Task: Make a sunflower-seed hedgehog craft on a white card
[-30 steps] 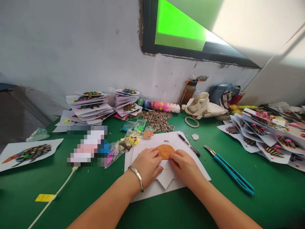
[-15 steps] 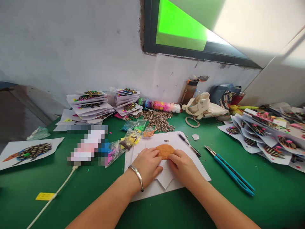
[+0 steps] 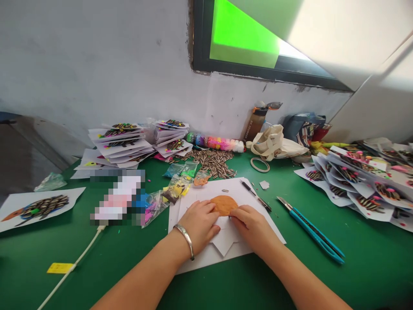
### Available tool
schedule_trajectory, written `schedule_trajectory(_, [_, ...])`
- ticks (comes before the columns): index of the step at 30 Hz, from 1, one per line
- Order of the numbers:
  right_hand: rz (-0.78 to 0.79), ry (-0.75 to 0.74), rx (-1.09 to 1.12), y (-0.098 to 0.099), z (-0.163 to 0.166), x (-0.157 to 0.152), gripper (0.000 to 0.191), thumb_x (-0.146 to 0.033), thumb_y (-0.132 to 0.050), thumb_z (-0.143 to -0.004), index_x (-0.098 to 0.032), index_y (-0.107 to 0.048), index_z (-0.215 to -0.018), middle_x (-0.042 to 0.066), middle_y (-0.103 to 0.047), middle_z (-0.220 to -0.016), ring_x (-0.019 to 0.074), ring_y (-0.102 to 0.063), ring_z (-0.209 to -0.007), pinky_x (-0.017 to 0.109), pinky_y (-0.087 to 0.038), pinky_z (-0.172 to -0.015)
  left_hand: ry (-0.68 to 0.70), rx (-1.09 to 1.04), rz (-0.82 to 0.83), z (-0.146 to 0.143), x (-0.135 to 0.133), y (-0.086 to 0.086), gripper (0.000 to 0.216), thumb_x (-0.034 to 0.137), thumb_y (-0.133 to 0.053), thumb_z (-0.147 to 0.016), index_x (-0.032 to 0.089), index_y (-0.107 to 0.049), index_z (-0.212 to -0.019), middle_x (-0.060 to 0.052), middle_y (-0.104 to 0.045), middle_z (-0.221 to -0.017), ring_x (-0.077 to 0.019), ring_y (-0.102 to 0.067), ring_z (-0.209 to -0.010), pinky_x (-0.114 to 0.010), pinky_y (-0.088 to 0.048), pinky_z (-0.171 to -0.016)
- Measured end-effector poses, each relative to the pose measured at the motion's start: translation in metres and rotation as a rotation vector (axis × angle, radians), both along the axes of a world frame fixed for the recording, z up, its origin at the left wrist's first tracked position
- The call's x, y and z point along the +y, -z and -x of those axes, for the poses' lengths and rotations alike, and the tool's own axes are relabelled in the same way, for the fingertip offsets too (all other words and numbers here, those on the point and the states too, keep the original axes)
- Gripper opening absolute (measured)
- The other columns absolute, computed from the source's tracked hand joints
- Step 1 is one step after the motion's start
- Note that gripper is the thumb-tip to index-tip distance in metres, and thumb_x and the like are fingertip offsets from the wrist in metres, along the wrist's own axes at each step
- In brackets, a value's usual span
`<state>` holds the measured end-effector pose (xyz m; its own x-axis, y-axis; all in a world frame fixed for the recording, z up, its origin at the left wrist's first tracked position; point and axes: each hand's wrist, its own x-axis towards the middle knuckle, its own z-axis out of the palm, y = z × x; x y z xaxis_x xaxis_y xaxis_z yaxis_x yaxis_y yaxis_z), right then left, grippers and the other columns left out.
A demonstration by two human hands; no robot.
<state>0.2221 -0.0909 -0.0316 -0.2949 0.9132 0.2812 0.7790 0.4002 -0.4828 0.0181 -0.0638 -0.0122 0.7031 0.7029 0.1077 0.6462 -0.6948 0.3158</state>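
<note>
A flat oval of orange modelling clay [image 3: 224, 205] lies on white paper [image 3: 222, 247] in front of me. My left hand [image 3: 200, 224], with a silver bangle at the wrist, rests flat with its fingertips at the clay's left edge and its thumb apart. At the right edge, my right hand [image 3: 253, 224] has its bent fingers pressed together on the clay's rim; its thumb is mostly hidden. One striped sunflower seed [image 3: 225, 190] lies on the paper just beyond the clay. A black pen [image 3: 254, 194] sits at the paper's right side.
Blue tweezers [image 3: 314, 232] and a craft knife blade lie right. Bags of coloured clay [image 3: 177, 189], a seed pile [image 3: 213, 161] and a tape roll [image 3: 260, 165] lie beyond. Stacked seed pictures [image 3: 122, 146] stand left, more cards [image 3: 348, 181] right. A cable [image 3: 69, 269] runs left.
My right hand has shifted slightly right along the clay's edge, with its fingers now at the lower right rim. My left hand and the clay stay in place.
</note>
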Motion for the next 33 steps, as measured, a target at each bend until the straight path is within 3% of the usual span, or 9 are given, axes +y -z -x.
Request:
schedule_trajectory(8, [-0.02,-0.022,0.013,0.004,0.001,0.0,0.026,-0.014,-0.046,-0.089,-0.021,-0.07,-0.082,0.006,-0.064,-0.079,0.0195,-0.06,-0.077,0.03,-0.05,-0.07,-0.003,-0.001,0.001,0.001,0.0,-0.002,0.022,0.026,-0.057,-0.087,0.019,-0.067,-0.105,-0.01,-0.065,-0.114,-0.0286,-0.054,-0.114,-0.048,-0.042,-0.101])
schedule_trajectory(16, [0.151,0.011,0.156,-0.006,-0.007,-0.001,0.025,-0.016,-0.049,-0.089,-0.022,-0.073,-0.093,0.004,-0.068,-0.083,0.0173,-0.062,-0.075,0.028,-0.05,-0.07,0.001,-0.009,0.001,0.001,0.001,0.001,0.022,0.027,-0.057,-0.087,0.02,-0.067,-0.105,-0.01,-0.064,-0.116,-0.0287,-0.053,-0.114,-0.048,-0.041,-0.101])
schedule_trajectory(25, [0.068,-0.113,0.023,-0.005,-0.009,-0.004,0.03,-0.01,-0.047,-0.086,-0.022,-0.074,-0.092,0.009,-0.067,-0.095,0.0198,-0.061,-0.088,0.032,-0.051,-0.08,-0.006,-0.012,0.005,0.001,0.001,0.001,0.023,0.027,-0.057,-0.087,0.021,-0.066,-0.107,-0.009,-0.064,-0.115,-0.028,-0.053,-0.114,-0.047,-0.041,-0.101])
schedule_trajectory(33, [0.068,-0.119,-0.028,-0.004,-0.011,-0.003,0.036,-0.011,-0.044,-0.089,-0.023,-0.072,-0.108,0.009,-0.066,-0.094,0.0201,-0.061,-0.087,0.033,-0.051,-0.079,-0.012,-0.012,0.004,0.001,0.0,0.003,0.022,0.027,-0.057,-0.087,0.02,-0.067,-0.106,-0.01,-0.064,-0.117,-0.0289,-0.053,-0.115,-0.049,-0.04,-0.102])
